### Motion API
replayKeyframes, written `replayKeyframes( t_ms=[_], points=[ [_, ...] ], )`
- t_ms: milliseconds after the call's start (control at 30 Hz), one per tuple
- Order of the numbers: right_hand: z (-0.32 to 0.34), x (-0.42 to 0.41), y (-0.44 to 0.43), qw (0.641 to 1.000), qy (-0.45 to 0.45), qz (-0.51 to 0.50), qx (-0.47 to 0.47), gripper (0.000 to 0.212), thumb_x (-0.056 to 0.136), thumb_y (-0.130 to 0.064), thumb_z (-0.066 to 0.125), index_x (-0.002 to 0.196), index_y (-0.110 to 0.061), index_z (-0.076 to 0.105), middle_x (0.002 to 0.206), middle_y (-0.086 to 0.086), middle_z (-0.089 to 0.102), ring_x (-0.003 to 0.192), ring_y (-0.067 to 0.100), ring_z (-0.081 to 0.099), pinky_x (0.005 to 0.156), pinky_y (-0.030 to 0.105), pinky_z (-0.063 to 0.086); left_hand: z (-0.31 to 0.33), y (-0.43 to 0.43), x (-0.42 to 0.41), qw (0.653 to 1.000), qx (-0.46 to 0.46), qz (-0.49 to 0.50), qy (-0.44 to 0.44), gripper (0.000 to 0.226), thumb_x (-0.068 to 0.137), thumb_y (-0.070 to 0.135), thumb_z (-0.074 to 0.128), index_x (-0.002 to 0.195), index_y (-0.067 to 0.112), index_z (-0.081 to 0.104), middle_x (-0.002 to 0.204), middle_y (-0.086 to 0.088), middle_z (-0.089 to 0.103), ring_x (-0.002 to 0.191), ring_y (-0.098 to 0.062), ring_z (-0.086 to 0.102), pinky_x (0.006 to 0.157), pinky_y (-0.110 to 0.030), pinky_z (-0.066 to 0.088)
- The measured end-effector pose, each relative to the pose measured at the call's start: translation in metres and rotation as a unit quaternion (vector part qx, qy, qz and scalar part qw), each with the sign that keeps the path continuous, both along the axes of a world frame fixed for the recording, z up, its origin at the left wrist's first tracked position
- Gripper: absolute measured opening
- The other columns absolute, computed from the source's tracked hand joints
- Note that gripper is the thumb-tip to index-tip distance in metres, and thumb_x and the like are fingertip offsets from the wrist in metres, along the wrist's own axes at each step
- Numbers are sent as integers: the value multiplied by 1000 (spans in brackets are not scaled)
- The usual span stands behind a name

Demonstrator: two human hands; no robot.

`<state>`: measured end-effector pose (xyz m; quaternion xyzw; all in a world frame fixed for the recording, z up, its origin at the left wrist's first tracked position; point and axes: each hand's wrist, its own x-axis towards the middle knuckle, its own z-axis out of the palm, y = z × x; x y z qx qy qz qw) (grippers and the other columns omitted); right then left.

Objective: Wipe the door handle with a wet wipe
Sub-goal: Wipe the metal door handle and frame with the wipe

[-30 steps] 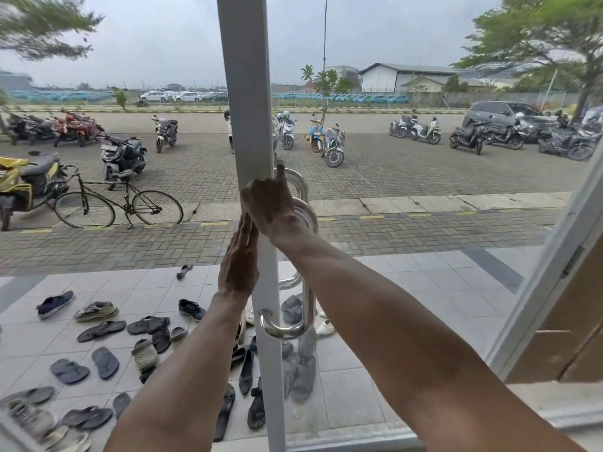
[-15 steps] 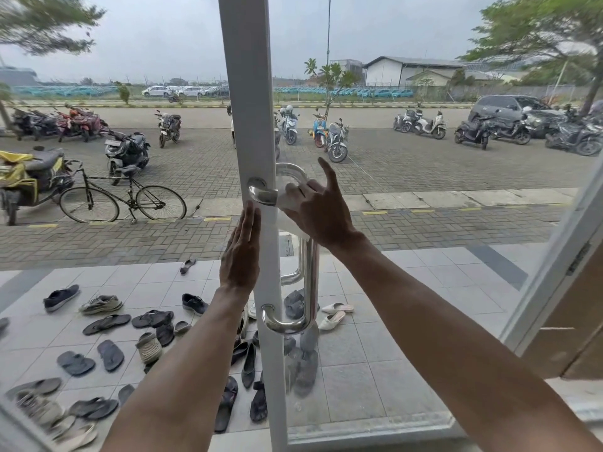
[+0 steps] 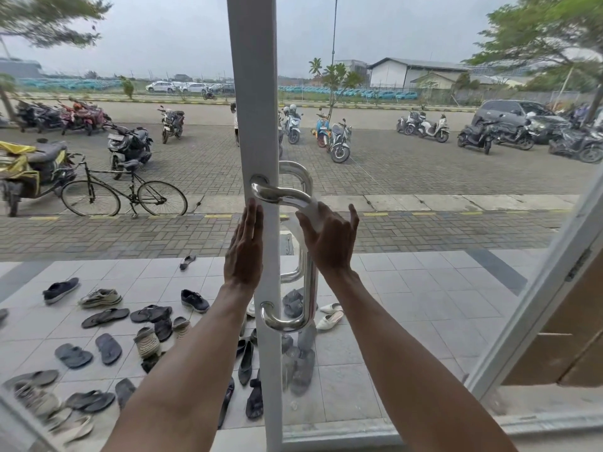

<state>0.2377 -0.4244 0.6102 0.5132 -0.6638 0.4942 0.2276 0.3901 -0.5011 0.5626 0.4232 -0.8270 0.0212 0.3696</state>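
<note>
A polished steel D-shaped door handle (image 3: pixel 280 194) is bolted to the white door frame (image 3: pixel 253 93) in the middle of the head view. My right hand (image 3: pixel 329 239) presses a white wet wipe (image 3: pixel 312 213) against the handle's upper bend, where it turns downward. Its fingers wrap the bar with the wipe between palm and metal. My left hand (image 3: pixel 245 249) lies flat against the left side of the white frame, fingers straight and together, holding nothing. The handle's lower end (image 3: pixel 283 321) shows below both hands.
Glass panes fill both sides of the frame. Outside, several sandals and shoes (image 3: pixel 107 316) lie on the tiled porch. A bicycle (image 3: pixel 124 194) and parked motorcycles (image 3: pixel 339 141) stand on the paving beyond. A second white door frame (image 3: pixel 535 288) slants at the right.
My right hand has slid with the wipe from the handle's top mount, rightward and down around the upper bend. My left hand stays flat on the frame.
</note>
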Motion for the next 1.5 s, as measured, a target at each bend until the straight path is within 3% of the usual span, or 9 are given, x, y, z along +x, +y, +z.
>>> replayKeyframes(
  t_ms=[267, 633, 867, 1133, 1500],
  points=[
    [-28, 14, 3, 993, -114, -13, -17, 44, 93, -51, 63, 104, -9, 73, 77, 7, 78, 76, 21, 75, 121, 48, 28, -3, -4, -2, 1000, -18, 6, 16, 87, 83, -18, 40, 158, 10, 8, 167, 1, -3, 153, -16, 8, 118, -38, 34],
    [-99, 17, 18, 988, -128, -29, 78, 46, 93, -53, 60, 102, -10, 74, 80, 7, 78, 80, 22, 74, 118, 52, 29, -5, -6, -4, 1000, -13, 14, 4, 94, 80, -22, 43, 158, 12, 4, 166, 2, -9, 154, -15, 3, 118, -36, 33],
    [-75, 9, 18, 984, -136, 0, 114, 49, 92, -59, 58, 99, -13, 72, 93, 6, 77, 102, 24, 68, 118, 51, 26, -1, 0, -6, 1000, 3, 25, 11, 90, 84, -21, 42, 158, 12, 2, 166, 2, -7, 154, -15, 2, 121, -36, 27],
    [-5, 13, 7, 996, -90, -13, 18, 46, 95, -52, 57, 103, -9, 70, 90, 10, 75, 101, 28, 69, 116, 54, 28, 3, 8, -8, 999, 2, 32, 19, 92, 83, -23, 47, 158, 9, 4, 166, -1, -3, 153, -19, 9, 120, -38, 31],
    [-116, 24, 22, 980, -161, -14, 119, 42, 97, -53, 52, 98, -15, 71, 94, 1, 77, 100, 20, 71, 118, 53, 25, 2, 7, -10, 999, -14, 46, -17, 95, 79, -28, 47, 157, 5, 4, 166, -6, -7, 154, -20, 4, 121, -34, 27]
  ],
)
